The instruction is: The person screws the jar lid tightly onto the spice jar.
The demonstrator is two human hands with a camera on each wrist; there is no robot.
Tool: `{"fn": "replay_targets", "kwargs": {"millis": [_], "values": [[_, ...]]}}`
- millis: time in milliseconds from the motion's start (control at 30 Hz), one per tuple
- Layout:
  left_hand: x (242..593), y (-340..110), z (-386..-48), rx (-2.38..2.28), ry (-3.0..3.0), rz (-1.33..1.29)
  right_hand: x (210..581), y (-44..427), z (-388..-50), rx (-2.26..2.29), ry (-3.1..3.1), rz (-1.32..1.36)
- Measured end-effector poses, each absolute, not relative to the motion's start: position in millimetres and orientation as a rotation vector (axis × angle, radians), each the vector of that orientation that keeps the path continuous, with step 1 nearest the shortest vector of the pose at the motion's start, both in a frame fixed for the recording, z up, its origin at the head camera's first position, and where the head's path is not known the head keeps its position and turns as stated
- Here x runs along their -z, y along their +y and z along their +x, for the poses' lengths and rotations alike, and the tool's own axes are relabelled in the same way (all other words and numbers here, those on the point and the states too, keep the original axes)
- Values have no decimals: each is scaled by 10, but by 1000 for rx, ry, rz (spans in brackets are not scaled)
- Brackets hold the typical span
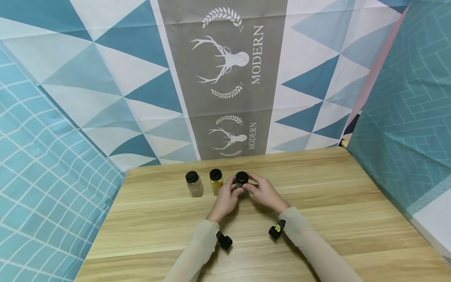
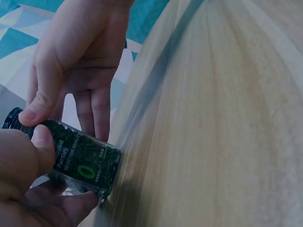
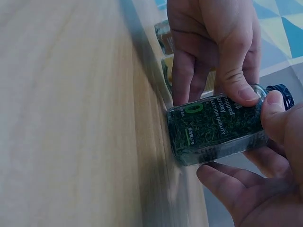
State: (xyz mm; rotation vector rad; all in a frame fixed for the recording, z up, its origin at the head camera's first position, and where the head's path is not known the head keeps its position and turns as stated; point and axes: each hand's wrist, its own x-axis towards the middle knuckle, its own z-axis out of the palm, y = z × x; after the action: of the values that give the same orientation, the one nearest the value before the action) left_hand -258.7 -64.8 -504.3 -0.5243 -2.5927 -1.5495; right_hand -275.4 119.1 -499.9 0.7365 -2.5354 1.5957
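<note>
Both hands hold a small glass jar of chopped parsley (image 3: pixel 213 127) with a black lid (image 1: pixel 242 177). Dark green flakes fill it, and its label shows in both wrist views. My left hand (image 1: pixel 225 199) grips it from the left, thumb on the front near the shoulder. From the right, my right hand (image 1: pixel 265 192) grips it the same way, its thumb beside the other. The jar stands upright, its base at the wooden tabletop; whether it fully touches cannot be told. Left of it stand a jar of yellow spice (image 1: pixel 216 185) and a jar of light brown spice (image 1: pixel 195 188), both black-lidded.
The wooden table (image 1: pixel 148 231) reaches back to a patterned cloth wall (image 1: pixel 225 105). Blue tiled-print cloth (image 1: pixel 46 168) hangs at the left and a teal one (image 1: pixel 415 113) at the right. Each wrist wears a small black camera.
</note>
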Motion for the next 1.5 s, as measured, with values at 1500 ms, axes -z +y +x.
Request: {"fn": "replay_targets", "kwargs": {"millis": [1500], "values": [[5098, -606, -2734, 1437, -2692, -449, 5015, 1135, -2909, -1553, -2684, 673]]}}
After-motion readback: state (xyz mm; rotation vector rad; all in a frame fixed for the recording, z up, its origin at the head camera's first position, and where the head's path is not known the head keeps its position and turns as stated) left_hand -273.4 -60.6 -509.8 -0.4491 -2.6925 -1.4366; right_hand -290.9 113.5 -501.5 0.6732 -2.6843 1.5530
